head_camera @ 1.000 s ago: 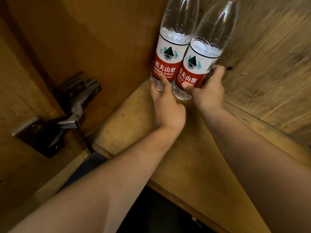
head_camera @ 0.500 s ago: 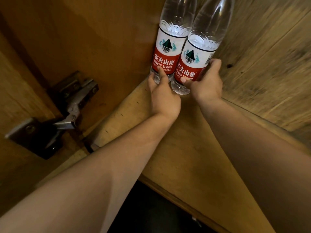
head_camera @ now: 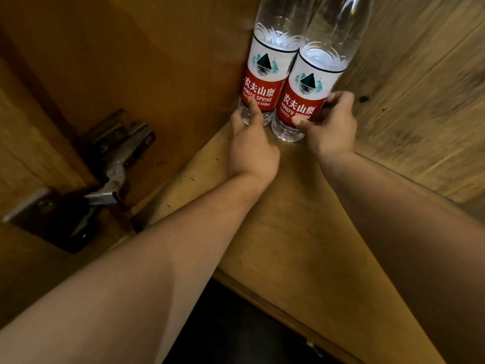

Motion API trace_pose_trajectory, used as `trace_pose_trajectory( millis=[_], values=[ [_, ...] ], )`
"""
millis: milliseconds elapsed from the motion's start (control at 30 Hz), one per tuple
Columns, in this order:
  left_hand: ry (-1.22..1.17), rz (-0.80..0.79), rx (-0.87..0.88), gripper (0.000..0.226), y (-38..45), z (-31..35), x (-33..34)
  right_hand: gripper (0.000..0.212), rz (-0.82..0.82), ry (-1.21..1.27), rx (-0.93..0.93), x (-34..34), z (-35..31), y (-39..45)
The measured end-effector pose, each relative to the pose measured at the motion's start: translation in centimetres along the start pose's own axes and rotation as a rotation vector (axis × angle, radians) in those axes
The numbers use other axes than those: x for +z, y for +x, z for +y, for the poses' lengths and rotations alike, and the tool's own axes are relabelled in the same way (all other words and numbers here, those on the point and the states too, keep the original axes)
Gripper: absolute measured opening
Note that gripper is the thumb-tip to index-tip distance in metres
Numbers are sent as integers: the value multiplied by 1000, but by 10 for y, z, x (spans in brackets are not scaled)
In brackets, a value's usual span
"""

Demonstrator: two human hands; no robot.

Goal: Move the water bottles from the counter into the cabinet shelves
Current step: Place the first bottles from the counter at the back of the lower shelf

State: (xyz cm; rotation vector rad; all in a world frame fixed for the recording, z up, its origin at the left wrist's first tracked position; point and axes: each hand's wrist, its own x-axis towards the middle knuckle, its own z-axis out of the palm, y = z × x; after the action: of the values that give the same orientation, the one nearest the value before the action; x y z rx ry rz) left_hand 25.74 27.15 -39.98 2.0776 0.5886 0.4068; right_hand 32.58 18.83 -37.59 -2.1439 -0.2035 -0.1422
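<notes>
We hold two water bottles upright on the cabinet shelf [head_camera: 301,206], touching each other in the back corner: our left hand [head_camera: 253,147] wraps the left bottle [head_camera: 265,74] low down, our right hand [head_camera: 330,124] the right bottle [head_camera: 312,88]. They look full, so probably heavy, smooth-walled and slightly squashy; gripping at the label, just above our fingers, seems surest.

Wooden cabinet shelf [head_camera: 301,232], worn bare board with a few dark specks, front edge running diagonally toward lower right. Two clear water bottles with red-and-white labels stand upright on it in the back corner: the left bottle [head_camera: 267,74] against the side wall, the right bottle [head_camera: 312,85] touching it on the side away from that wall.
</notes>
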Motion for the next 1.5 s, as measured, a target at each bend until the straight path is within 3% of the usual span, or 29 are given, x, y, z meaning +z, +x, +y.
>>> trace_pose_trajectory(
  millis=[233,333,467,633,733,800,900,1100,1333,1500],
  values=[
    [51,-16,17,79,1,-3,2,51,-1,23,29,4,2,2],
    [-3,-99,-13,83,0,-1,-1,59,-112,41,167,4,6,-1],
    [-91,-200,-112,85,-10,8,-4,75,-152,303,363,-17,12,-25],
    [-294,-257,-240,59,-47,19,-16,44,-56,515,408,-65,13,-101],
    [-519,-331,-293,44,-95,25,-23,33,-17,568,418,-102,14,-162],
    [-544,-422,-281,39,-131,33,-25,30,25,575,422,-134,14,-202],
    [-488,-552,-172,27,-187,41,-23,27,96,559,416,-180,22,-257],
    [-393,-889,33,30,-325,49,-13,23,205,406,419,-265,68,-387],
    [-243,-1303,-21,25,-507,41,22,16,467,333,618,-336,124,-597],
    [-64,-1455,-10,28,-624,28,56,16,737,421,804,-366,156,-744]
  ],
)
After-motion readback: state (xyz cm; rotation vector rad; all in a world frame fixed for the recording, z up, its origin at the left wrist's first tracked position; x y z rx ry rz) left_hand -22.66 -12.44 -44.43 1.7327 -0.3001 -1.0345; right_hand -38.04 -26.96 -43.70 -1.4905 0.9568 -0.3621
